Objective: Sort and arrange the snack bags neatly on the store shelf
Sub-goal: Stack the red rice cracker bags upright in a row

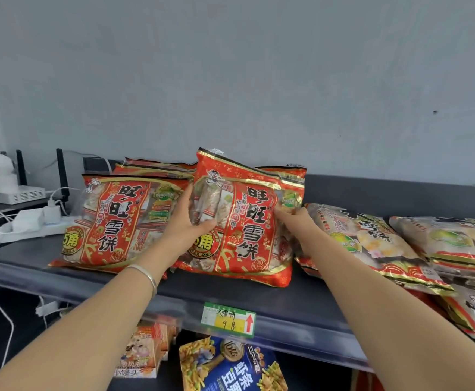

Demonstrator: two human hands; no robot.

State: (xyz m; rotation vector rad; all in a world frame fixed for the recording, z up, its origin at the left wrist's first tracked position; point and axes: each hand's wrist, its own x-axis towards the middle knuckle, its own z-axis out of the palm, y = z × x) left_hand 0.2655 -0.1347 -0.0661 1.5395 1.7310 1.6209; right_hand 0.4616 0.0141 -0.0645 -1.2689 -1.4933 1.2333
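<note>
On the dark grey metal store shelf, a large red and gold plastic snack bag printed with black characters stands roughly upright at the middle, leaning a little to the left, its bottom seam resting on the shelf board. The left hand grasps the bag's left edge, thumb curled across the front and fingers running up along the side. The right hand clasps the right edge, its fingers wrapped round the side and partly hidden behind it. Clear panels in the bag show small, individually wrapped pale packets inside. The top of a matching bag shows just behind it. To the left, touching the left wrist's side, a row of matching red and gold bags stands one behind another, the front one showing the same wrapped packets through its clear parts. To the right, paler bags with gold and red trim lie flat and overlapping, with more of them further along and beneath. A thin silver bracelet circles the left wrist. A green and yellow price label with a red arrow sits on the shelf's front lip. On the level below are a blue snack bag and orange packs. At the far left end sit a white power strip with plugged cables and a white router.
</note>
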